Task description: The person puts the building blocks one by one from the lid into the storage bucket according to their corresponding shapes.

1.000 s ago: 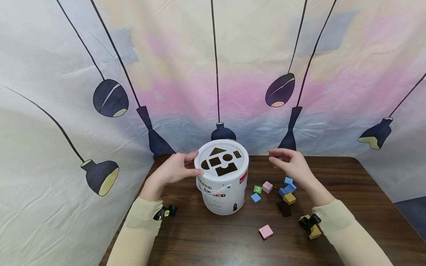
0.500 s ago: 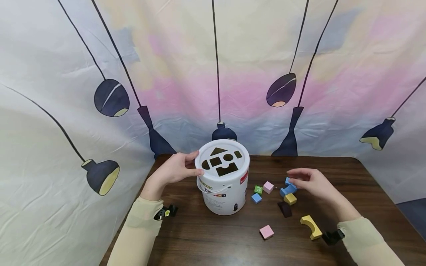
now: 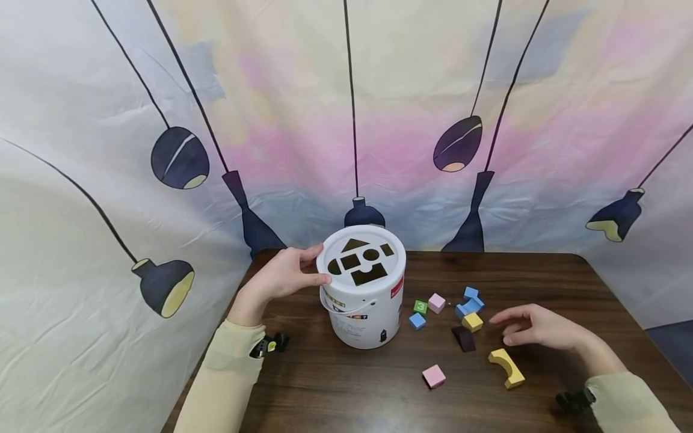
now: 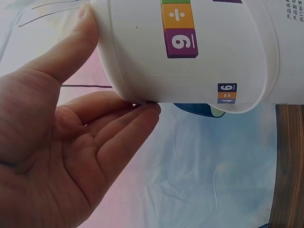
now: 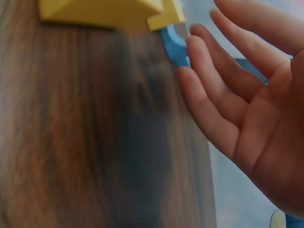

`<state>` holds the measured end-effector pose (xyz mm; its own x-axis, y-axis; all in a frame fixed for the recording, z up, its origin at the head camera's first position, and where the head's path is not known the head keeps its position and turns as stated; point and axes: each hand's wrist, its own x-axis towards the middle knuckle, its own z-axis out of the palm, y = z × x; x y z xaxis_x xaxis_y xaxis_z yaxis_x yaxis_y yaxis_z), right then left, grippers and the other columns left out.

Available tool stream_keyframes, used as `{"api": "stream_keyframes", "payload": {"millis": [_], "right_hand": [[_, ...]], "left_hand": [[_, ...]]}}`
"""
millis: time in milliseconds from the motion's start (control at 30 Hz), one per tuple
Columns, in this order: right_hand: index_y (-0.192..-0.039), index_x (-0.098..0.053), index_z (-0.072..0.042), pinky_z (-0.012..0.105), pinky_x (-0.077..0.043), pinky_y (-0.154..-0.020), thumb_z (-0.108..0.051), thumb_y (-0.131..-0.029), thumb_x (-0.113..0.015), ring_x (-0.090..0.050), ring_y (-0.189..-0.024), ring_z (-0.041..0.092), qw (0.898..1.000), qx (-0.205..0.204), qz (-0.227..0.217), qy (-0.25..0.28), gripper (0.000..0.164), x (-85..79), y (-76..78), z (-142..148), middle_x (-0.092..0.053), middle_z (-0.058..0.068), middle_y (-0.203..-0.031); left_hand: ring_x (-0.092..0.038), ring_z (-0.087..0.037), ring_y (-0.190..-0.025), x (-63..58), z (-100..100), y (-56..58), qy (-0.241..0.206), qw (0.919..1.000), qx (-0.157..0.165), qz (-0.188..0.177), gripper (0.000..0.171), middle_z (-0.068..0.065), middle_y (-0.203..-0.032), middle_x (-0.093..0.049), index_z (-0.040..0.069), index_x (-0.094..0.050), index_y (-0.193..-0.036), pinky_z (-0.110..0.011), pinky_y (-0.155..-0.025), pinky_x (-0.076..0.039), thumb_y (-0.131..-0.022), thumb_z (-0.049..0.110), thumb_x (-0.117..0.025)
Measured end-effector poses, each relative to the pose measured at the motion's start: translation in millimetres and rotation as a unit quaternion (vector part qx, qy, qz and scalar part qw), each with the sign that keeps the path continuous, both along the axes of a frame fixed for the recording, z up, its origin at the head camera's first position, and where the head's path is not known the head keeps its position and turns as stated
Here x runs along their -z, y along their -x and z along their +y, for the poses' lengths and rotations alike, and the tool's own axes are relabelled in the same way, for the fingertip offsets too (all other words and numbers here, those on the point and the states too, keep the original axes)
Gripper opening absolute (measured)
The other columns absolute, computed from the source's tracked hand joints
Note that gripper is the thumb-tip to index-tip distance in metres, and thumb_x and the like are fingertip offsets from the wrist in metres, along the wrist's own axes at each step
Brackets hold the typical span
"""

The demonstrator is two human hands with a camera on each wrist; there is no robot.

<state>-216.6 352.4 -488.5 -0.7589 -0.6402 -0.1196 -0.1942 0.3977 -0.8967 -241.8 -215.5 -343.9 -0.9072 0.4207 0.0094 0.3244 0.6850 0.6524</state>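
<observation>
A white bucket [image 3: 363,328] stands upright with a white lid [image 3: 373,237] cut with shaped holes. My left hand [image 3: 284,275] holds the lid's rim at the left, thumb toward the front and fingers farther back; in the left wrist view, number stickers [image 4: 180,33] show on the bucket's side. My right hand [image 3: 549,329] hovers over the table at the right, fingers loosely bent, holding nothing. Nearest to it are a yellow arch block [image 3: 508,370] and a yellow block [image 3: 472,322]. A blue arch block [image 3: 468,308] and a dark wedge-like block [image 3: 464,339] lie just left.
Beside the bucket sit a green block with a 3 [image 3: 420,307], a pink block [image 3: 436,303] and a small blue block [image 3: 417,321]. Another pink block [image 3: 434,377] lies nearer the front. The dark wooden table [image 3: 346,397] ends at a lamp-patterned cloth [image 3: 303,138].
My right hand has moved right and toward the front, away from the bucket and past the blue blocks, uncovering the yellow arch block. My left hand stays at the lid.
</observation>
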Motion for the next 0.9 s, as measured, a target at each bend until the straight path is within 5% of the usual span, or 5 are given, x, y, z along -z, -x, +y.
{"api": "stream_keyframes", "payload": {"millis": [400,900], "right_hand": [[-0.145,-0.059,0.01,0.025,-0.057,-0.091,-0.006,-0.1,-0.072,-0.069,-0.113,0.013,0.995,-0.049,-0.086,0.012,0.05,18.3,-10.1,9.9,-0.06,0.032,-0.142],[-0.136,-0.069,0.004,0.025,-0.055,-0.081,-0.011,-0.102,-0.073,-0.064,-0.099,0.011,0.998,-0.019,-0.043,-0.033,0.038,24.7,-16.3,2.8,-0.069,0.014,-0.129]], "left_hand": [[-0.046,-0.026,-0.149,-0.8,0.1,1.5,-0.006,1.0,0.001,0.004,0.089,-0.011,-0.164,-0.044,0.006,-0.041,-0.163,-0.05,-0.117,-0.044,-0.094,0.04,-0.086],[-0.042,-0.028,-0.152,0.0,0.6,0.6,-0.006,1.0,-0.005,-0.002,0.09,-0.01,-0.164,-0.044,0.007,-0.04,-0.163,-0.051,-0.118,-0.043,-0.094,0.04,-0.086]]}}
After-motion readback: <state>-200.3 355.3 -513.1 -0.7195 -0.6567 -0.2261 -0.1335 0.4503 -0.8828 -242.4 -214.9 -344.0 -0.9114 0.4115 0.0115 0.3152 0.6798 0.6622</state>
